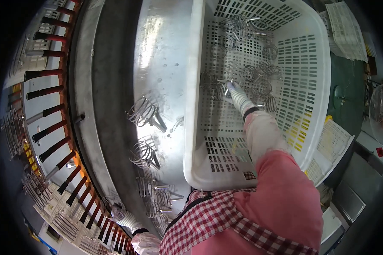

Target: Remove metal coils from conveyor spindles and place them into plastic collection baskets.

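Inside a large white plastic basket (pixel 194 127), my gloved right hand (pixel 239 95) reaches down with its fingers drawn together at a looped-wire utensil head (pixel 217 92). Its fingertips are partly hidden among the wires. More looped-wire heads (pixel 259 76) with short metal stems lie loose around it. At the lower left, my gloved left hand (pixel 125 219) is closed on another looped-wire head (pixel 111 207), beside a curved row of dark handles (pixel 74 193). Several more wire heads (pixel 145 154) rest on the metal table (pixel 166 85) between the basket and that row.
An orange curved rim (pixel 69 102) carries the handles along the left. Between it and the table runs a dark metal channel (pixel 117 85). Beyond the basket stand stacked white crates (pixel 346 32), printed sheets (pixel 332 142) and a fan (pixel 379 108) at the right.
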A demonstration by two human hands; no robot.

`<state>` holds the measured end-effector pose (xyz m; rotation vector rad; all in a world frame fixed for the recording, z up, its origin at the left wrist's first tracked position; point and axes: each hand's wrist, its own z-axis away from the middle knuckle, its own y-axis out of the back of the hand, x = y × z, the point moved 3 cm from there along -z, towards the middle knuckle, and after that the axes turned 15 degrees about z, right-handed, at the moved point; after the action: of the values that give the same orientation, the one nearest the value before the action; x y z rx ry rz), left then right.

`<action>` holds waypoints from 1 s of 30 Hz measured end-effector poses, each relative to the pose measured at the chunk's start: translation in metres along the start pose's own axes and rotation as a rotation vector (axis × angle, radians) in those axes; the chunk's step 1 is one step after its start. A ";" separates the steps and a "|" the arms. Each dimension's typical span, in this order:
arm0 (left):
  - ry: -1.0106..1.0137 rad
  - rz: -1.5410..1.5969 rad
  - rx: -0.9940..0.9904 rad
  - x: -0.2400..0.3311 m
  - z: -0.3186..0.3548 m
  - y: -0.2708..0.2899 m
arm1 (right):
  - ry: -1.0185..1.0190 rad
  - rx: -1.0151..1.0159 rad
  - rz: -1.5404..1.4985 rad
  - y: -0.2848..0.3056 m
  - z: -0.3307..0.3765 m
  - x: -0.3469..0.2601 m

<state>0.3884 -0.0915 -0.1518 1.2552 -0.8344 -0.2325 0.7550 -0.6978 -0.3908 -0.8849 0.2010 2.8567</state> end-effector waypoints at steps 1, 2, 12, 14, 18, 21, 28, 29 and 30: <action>-0.157 -0.521 0.067 0.022 0.003 0.004 | -0.049 -0.091 0.044 -0.008 -0.005 -0.003; -0.332 -1.028 0.108 0.035 -0.001 -0.005 | -0.098 -0.151 0.082 -0.003 -0.007 -0.008; -0.181 -0.285 0.037 -0.051 -0.019 0.001 | -0.264 -0.303 0.154 -0.053 -0.028 -0.027; -0.285 -0.873 0.031 -0.058 -0.016 0.000 | -0.254 -0.277 0.178 -0.060 -0.030 -0.022; -0.155 -0.496 0.158 -0.046 -0.017 0.007 | -0.261 -0.282 0.109 -0.060 -0.037 -0.013; -0.188 -0.711 0.099 -0.005 -0.015 0.004 | -0.259 -0.286 0.090 -0.058 -0.036 -0.012; -0.176 -1.048 0.002 0.008 -0.005 0.018 | -0.283 -0.358 0.070 -0.073 -0.010 -0.014; -0.092 -0.884 -0.039 0.009 -0.007 0.017 | -0.278 -0.358 0.071 -0.073 -0.003 -0.020; -0.009 -0.717 -0.077 0.008 -0.008 0.017 | -0.296 -0.330 0.015 -0.071 0.007 -0.026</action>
<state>0.3944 -0.0849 -0.1340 1.4413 -0.3472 -0.8353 0.7854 -0.6297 -0.3762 -0.4919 -0.3057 3.0375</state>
